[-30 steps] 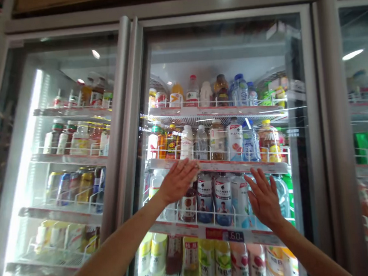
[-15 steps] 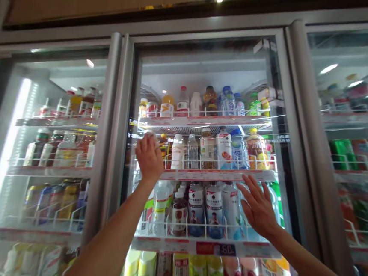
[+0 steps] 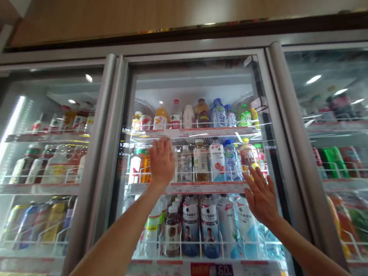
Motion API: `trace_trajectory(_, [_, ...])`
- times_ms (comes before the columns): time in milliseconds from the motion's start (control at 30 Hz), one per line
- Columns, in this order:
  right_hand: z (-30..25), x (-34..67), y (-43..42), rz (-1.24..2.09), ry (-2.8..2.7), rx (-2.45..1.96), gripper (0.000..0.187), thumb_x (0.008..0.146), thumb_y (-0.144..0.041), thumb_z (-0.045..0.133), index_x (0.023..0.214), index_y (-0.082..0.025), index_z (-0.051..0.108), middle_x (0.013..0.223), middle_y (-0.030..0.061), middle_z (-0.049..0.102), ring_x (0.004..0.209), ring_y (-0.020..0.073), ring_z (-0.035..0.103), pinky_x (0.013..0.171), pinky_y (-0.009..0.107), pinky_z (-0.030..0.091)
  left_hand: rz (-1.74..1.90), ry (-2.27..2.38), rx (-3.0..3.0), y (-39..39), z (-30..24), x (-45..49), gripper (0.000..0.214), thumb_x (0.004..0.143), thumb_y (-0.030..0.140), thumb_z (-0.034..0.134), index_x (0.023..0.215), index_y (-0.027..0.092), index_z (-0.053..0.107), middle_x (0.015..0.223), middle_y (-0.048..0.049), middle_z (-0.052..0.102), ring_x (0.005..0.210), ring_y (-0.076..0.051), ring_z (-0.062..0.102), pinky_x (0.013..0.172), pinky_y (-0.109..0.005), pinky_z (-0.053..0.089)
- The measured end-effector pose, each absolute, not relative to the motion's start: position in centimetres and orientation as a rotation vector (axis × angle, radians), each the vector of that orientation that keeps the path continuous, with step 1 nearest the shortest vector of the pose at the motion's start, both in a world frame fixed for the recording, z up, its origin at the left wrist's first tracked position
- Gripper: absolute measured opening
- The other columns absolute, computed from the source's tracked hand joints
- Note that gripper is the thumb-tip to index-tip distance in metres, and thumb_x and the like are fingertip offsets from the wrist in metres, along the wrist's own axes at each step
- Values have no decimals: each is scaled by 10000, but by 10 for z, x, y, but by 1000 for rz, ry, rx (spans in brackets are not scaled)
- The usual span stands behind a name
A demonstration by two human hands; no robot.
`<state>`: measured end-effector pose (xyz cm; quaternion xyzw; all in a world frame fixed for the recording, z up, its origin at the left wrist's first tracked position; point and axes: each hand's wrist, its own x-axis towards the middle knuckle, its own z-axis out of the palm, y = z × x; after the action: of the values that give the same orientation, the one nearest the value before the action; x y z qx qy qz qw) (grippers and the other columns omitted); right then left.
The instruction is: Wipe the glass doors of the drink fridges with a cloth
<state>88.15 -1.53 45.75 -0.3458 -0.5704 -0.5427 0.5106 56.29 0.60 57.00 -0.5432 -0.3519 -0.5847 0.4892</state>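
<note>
My left hand (image 3: 161, 162) is raised at the middle glass door (image 3: 190, 66) of a drinks fridge, in front of the second shelf. Its fingers are close together and blurred, palm toward the glass. A small pale patch shows at its fingertips, too unclear to name. Lower on the right, my right hand (image 3: 261, 195) is open, fingers apart, its palm facing the same door; whether it touches the glass I cannot tell. Behind the door, bottles stand in rows, among them a white-labelled bottle (image 3: 217, 158) and a dark-drink bottle (image 3: 172, 231).
Metal frames and a long vertical handle (image 3: 102, 162) border the door on the left, another handle (image 3: 306, 157) on the right. Neighbouring glass doors show more bottles and cans (image 3: 54, 222). A price strip (image 3: 211, 271) runs along the lower shelf. Wood panelling (image 3: 172, 8) lies above.
The view has tilted up and shifted slightly right. My left hand has moved right across the glass. My right hand has shifted up against the shelves, with its fingers still spread.
</note>
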Motion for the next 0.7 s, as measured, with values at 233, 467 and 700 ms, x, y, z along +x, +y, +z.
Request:
trace_trajectory(233, [460, 890, -26, -1275, -1418, -839, 563, 881, -236, 371, 1419, -278, 211, 1478, 47, 269, 1366, 226, 225, 1099, 458, 191, -1457, -824, -1353, 6, 599, 588, 448, 875, 267, 358, 1301, 152, 439, 1392, -109, 407, 1335, -278, 271, 1057, -504, 274])
trace_trajectory(467, [481, 909, -44, -1257, -1376, -810, 549, 890, -234, 347, 1417, -298, 208, 1462, 44, 307, 1360, 210, 246, 1096, 460, 196, -956, -499, -1721, -1, 609, 644, 426, 874, 259, 376, 1292, 226, 455, 1373, -34, 445, 1317, -213, 318, 1082, -430, 265])
trace_trajectory(700, [489, 939, -52, -1243, -1300, -821, 530, 883, -231, 356, 1401, -289, 260, 1444, 63, 340, 1341, 219, 291, 1082, 473, 233, -1342, -809, -1508, -8, 631, 691, 443, 879, 247, 363, 1304, 149, 446, 1407, -84, 390, 1328, -295, 276, 1069, -514, 253])
